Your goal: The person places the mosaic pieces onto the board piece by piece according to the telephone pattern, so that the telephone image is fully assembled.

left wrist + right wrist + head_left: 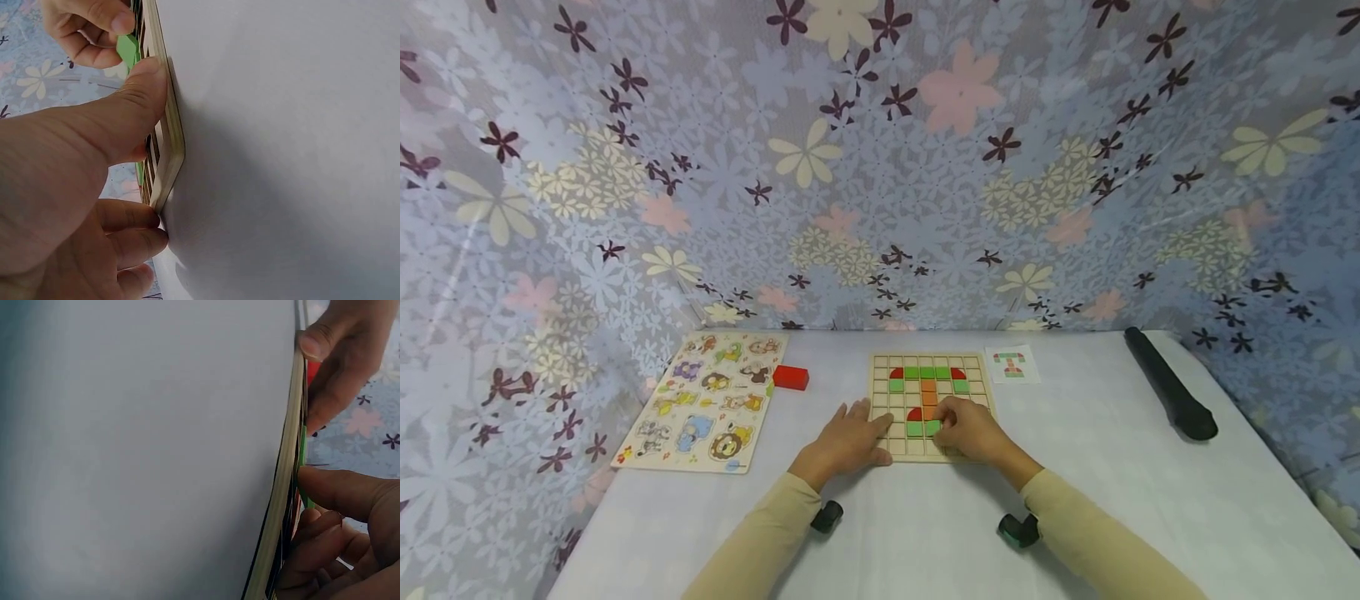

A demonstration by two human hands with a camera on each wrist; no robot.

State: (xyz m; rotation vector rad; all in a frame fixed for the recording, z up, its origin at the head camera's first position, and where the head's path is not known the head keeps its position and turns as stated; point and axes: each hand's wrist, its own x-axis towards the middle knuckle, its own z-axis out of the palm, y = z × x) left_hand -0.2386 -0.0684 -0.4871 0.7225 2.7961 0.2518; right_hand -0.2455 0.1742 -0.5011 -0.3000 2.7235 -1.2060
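A wooden grid board lies on the table with coloured tiles in its squares. Green tiles form a row near the top, between two rounded red tiles. An orange column runs down the middle, with another red piece and green tiles lower. My left hand rests on the board's left side, fingers spread, thumb along the near edge in the left wrist view. At the lower right of the pattern, my right hand pinches a green tile between thumb and fingers; its fingers partly hide the squares there.
A pattern card lies beyond the board's right corner. Leftward are a red block and an animal puzzle board. A long black object lies far right. A flowered cloth hangs behind the table.
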